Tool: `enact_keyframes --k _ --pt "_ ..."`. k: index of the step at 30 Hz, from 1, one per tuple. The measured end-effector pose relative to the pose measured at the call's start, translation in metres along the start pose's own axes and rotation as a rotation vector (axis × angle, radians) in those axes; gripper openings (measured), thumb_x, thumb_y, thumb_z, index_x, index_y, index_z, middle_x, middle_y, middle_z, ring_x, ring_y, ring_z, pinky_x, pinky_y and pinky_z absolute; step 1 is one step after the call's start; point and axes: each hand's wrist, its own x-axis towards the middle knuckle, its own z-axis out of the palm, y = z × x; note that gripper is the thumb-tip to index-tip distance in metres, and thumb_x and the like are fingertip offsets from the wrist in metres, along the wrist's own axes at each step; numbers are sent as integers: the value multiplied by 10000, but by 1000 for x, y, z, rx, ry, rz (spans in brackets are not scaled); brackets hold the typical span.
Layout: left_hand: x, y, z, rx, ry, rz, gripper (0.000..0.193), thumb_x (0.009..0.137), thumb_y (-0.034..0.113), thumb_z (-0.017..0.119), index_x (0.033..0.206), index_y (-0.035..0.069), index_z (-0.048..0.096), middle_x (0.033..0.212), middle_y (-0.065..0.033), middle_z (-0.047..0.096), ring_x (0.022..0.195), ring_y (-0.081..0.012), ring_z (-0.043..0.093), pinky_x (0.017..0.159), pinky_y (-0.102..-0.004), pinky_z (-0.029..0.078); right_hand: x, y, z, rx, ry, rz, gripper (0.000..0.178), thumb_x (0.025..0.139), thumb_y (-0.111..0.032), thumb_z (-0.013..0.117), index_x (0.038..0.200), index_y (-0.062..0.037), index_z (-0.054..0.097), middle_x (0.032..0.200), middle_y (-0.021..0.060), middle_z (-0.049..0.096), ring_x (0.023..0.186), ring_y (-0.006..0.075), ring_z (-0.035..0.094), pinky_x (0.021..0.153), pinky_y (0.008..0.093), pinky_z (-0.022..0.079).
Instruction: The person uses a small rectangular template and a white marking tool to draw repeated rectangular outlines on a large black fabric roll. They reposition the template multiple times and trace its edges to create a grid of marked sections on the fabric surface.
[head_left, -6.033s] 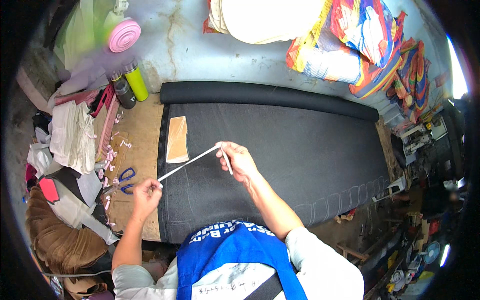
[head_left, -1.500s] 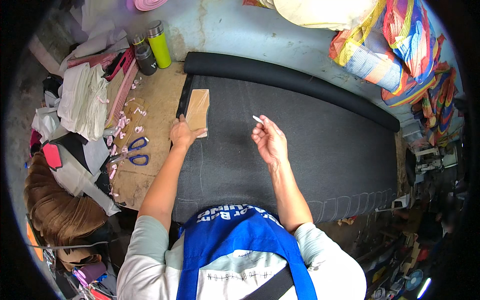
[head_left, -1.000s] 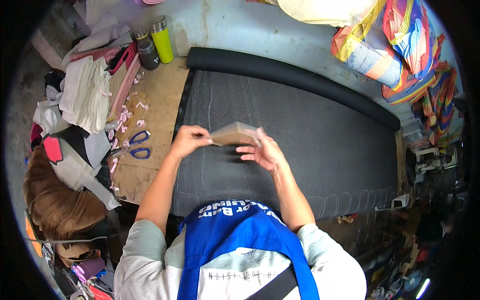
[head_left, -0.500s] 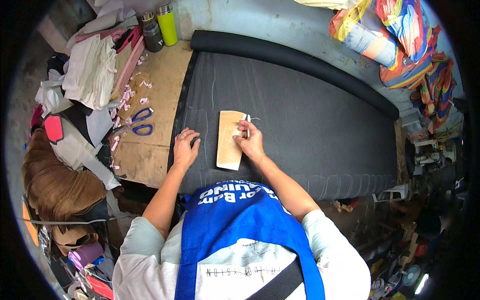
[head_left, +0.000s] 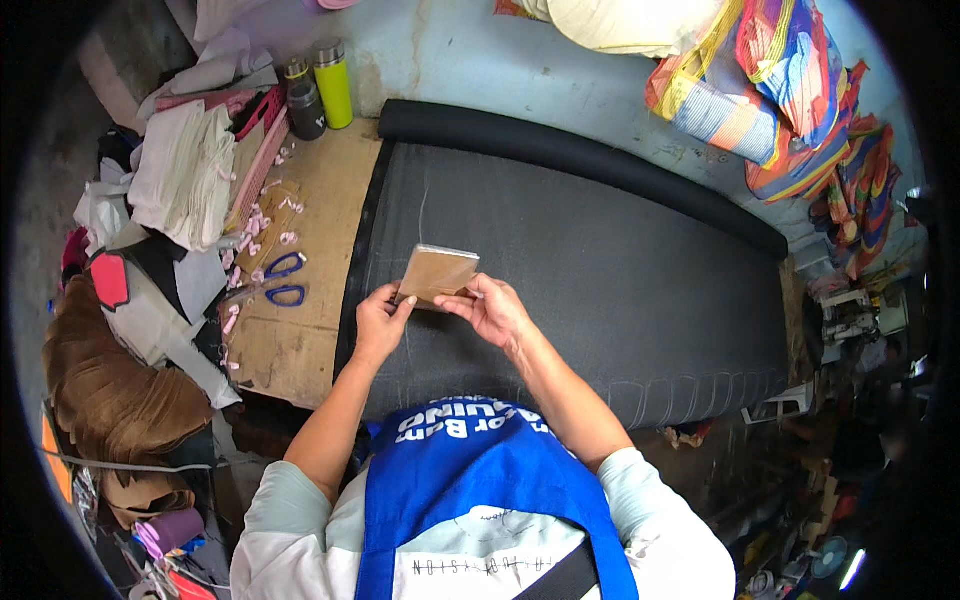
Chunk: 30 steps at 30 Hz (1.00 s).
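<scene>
Both hands hold a tan cardboard pattern piece (head_left: 438, 270), lifted and tilted above dark fabric, its far edge pale. My left hand (head_left: 380, 322) pinches its near left corner, the thumb on top. My right hand (head_left: 492, 312) grips the near right side, fingers curled against the card. Whether a small white piece is still in my right hand cannot be seen. Beneath, the black fabric (head_left: 600, 280) lies spread over the table, with faint chalk lines at the left and a row of curved outlines along its near edge.
The fabric's roll (head_left: 590, 160) lies along the wall. Blue-handled scissors (head_left: 286, 280) and pink scraps (head_left: 255, 225) rest on the bare wooden tabletop (head_left: 290, 345). Bottles (head_left: 333, 85) stand behind. Stacked white cloth (head_left: 185, 180) is at the left; striped bags (head_left: 735, 120) hang at far right.
The cardboard piece, flat on the fabric before, is now raised and tilted. My left hand has come in from the fabric to grip it; my right has moved nearer and turned.
</scene>
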Motion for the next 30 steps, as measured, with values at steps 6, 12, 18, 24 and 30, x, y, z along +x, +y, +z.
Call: enact_keyframes --k 6,12,18,24,30 --pt "83 -36 -3 -269 88 -138 273 810 -21 591 1075 -87 580 871 -103 665 736 -124 618 667 -240 483 -17 -12 -65 -578 379 -377 358 875 -175 600 1156 13 484 970 140 621 830 219 649 645 273 538" --pt "147 -31 -17 272 56 -49 424 728 32 668 1138 -20 573 845 -155 668 747 -183 641 667 -267 490 -71 -15 -144 -682 637 -292 299 937 -283 485 1006 -9 582 678 85 632 500 155 605 454 252 496" --pt "121 17 16 -118 252 -102 313 801 151 651 1041 -40 585 824 -117 648 718 -241 632 664 -315 515 -60 -8 -68 -697 435 -528 283 936 -223 496 1107 -5 554 855 108 645 716 165 638 632 274 522" --pt "-16 107 71 -1517 -664 -805 462 931 362 419 1118 -51 506 1124 -205 562 1121 -319 512 966 -443 404 -82 -14 36 -1420 -8 -996 257 704 -38 694 952 -59 635 893 93 657 843 275 602 759 372 482" --pt "-28 162 56 -1376 -661 -767 631 940 444 300 1321 -58 331 1336 -228 391 1286 -336 329 1064 -462 272 -113 -31 58 -1397 8 -1119 261 644 -33 754 877 -38 638 857 102 650 783 250 622 689 336 498"
